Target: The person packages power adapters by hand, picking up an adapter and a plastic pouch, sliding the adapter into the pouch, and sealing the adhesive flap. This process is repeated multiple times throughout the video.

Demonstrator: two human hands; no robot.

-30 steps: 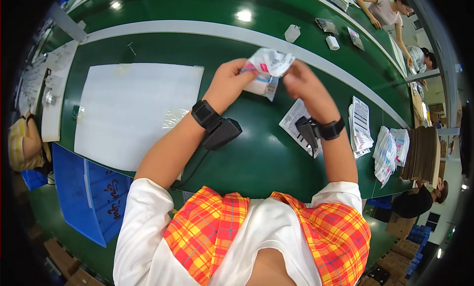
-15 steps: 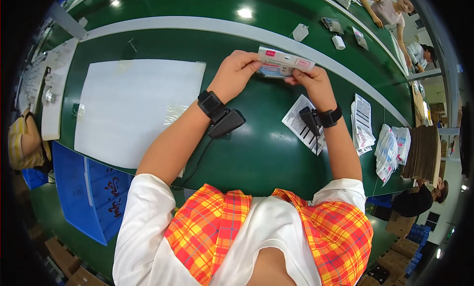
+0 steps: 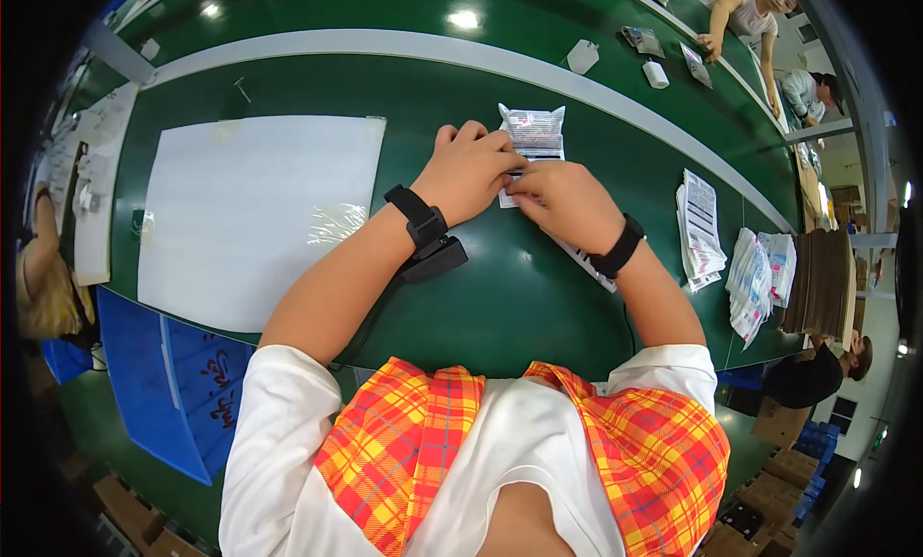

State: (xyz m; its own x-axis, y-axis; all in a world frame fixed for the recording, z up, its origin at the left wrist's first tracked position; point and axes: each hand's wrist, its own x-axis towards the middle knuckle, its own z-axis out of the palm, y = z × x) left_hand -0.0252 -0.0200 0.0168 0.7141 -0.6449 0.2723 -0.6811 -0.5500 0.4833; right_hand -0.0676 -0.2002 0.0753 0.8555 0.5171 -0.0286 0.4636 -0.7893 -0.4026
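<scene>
A flat plastic packet (image 3: 535, 132) with a printed back lies on the green table, far side of my hands, its printed side up. My left hand (image 3: 468, 173) is closed at the packet's left edge, fingers bent, with thumb and fingertips close to the near end. From the right, my right hand (image 3: 569, 203) pinches that same near end, its fingertips meeting those of the left. Between and under the fingers a bit of the packet's pale end shows; the rest is hidden. A printed sheet (image 3: 594, 269) lies partly covered by my right hand and wrist.
On the left lies a large white sheet (image 3: 255, 221) taped down. To the right are a stack of printed sheets (image 3: 702, 225) and a pile of packets (image 3: 755, 283). A white rail (image 3: 385, 46) crosses behind. A blue bin (image 3: 173, 384) stands lower left; co-workers sit beyond.
The packet was held up between both hands with its front showing; now it lies turned over on the table. My hands came nearer and together, the right moving left and down.
</scene>
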